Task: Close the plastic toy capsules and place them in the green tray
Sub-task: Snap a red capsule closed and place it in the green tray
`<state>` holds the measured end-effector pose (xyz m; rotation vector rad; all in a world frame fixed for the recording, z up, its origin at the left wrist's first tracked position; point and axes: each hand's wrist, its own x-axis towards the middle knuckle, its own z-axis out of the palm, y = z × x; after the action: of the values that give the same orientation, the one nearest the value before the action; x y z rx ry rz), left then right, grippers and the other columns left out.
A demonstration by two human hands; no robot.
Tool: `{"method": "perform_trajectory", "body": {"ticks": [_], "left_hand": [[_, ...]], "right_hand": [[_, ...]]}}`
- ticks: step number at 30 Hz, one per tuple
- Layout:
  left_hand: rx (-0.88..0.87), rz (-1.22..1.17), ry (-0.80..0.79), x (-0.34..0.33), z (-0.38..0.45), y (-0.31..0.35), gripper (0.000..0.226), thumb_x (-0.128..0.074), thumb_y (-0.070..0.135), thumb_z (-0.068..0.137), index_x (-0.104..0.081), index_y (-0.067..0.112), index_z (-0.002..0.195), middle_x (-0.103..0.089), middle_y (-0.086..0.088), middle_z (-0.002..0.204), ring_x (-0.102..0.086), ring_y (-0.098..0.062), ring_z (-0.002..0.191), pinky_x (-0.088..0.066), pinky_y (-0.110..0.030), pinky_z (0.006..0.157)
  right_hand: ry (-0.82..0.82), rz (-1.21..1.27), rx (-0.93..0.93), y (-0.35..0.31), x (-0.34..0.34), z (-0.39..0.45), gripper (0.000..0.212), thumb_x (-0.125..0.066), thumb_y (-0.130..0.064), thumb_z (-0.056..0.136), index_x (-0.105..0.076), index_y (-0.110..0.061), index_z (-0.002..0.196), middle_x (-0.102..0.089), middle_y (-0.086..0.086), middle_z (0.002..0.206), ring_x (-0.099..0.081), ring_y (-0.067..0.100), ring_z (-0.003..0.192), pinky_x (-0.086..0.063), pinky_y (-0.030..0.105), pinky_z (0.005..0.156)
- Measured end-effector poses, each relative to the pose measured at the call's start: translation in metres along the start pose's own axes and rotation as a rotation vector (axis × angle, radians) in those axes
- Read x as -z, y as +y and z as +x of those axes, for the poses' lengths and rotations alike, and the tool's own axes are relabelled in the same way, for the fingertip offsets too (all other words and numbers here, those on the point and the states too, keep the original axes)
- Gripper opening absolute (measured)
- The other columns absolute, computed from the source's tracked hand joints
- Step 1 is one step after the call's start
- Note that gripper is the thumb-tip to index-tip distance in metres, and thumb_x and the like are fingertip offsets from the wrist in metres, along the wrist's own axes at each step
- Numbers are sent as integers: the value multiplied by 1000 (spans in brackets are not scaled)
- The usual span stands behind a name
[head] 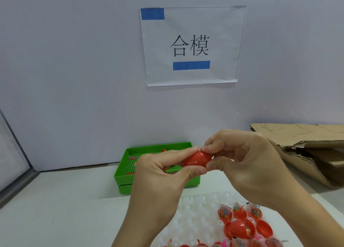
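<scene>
between the left hand (162,170) and right hand (247,164), both pinching it, one red capsule (198,158) looks closed but untrayed, with open capsules (242,222) waiting below the hands.

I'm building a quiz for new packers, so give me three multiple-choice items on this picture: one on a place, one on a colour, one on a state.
1. Where does the green tray sit?
A. against the wall, behind the hands
B. on the cardboard
C. on the white bubble sheet

2. What colour is the held capsule?
A. blue
B. red
C. white

3. How is that capsule held?
A. lying in the tray
B. by the left hand alone
C. pinched between both hands

Answers:
1 A: the tray stands at the foot of the wall, beyond the hands.
2 B: its shell is red.
3 C: the left hand and right hand each pinch one end with fingers and thumb, above the table.
</scene>
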<state>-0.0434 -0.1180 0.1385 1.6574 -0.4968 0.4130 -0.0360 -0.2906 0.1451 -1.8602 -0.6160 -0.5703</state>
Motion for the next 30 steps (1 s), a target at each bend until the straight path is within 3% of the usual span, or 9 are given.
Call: {"method": "perform_trajectory", "body": {"ticks": [3,6,11,14,17,22,30], "left_hand": [[-3,47,-8,-1,-1,0,38,-82,-5,65,-79,28,82,-77,14,79,-71,1,77,-50,-5,68],[-10,75,-2,-3,-2,-2,42,-78,-9,68,-79,30,82,-76,15,79,-72,0,78,-50,-5,68],[-4,46,19,-1,-2,-5,36,-78,-3,71,-79,27,92,-77,13,84,-73,-5,83,-54,-14,80],[1,-55,14,2,-1,-6,28,-79,16,68,-80,24,94,-78,7,87,-75,-14,85,-58,-24,83],[-14,-102,-23,3,0,-4,28,-80,26,67,-79,29,95,-78,5,90,-74,-14,87,-58,-24,81],[17,-210,-63,6,0,-9,34,-80,37,69,-73,28,102,-77,-4,98,-73,-22,97,-58,-36,89],[-37,-146,-65,5,1,-9,25,-73,25,77,-72,31,101,-77,-1,95,-72,-18,96,-59,-32,86]], "right_hand": [[-22,-31,17,1,-3,0,29,-75,21,72,-76,-8,77,-71,-3,78,-73,13,73,-60,26,69],[-24,-46,22,3,-3,0,30,-74,22,71,-75,-8,74,-70,-4,77,-72,12,70,-60,26,68],[9,69,63,4,-6,1,28,-80,13,71,-75,-13,79,-71,-1,81,-72,18,77,-59,26,72],[18,250,34,3,-8,1,20,-80,0,72,-77,-17,82,-74,3,84,-73,20,79,-57,23,73],[7,320,-13,3,-7,1,19,-75,-6,75,-75,-18,89,-77,1,87,-75,16,83,-58,22,75],[14,386,-47,0,-3,0,21,-70,-10,74,-72,-12,95,-77,4,91,-75,16,85,-57,20,74],[-9,322,-93,-3,0,0,22,-72,-14,80,-72,-19,102,-75,2,92,-74,17,85,-56,20,73]]}}
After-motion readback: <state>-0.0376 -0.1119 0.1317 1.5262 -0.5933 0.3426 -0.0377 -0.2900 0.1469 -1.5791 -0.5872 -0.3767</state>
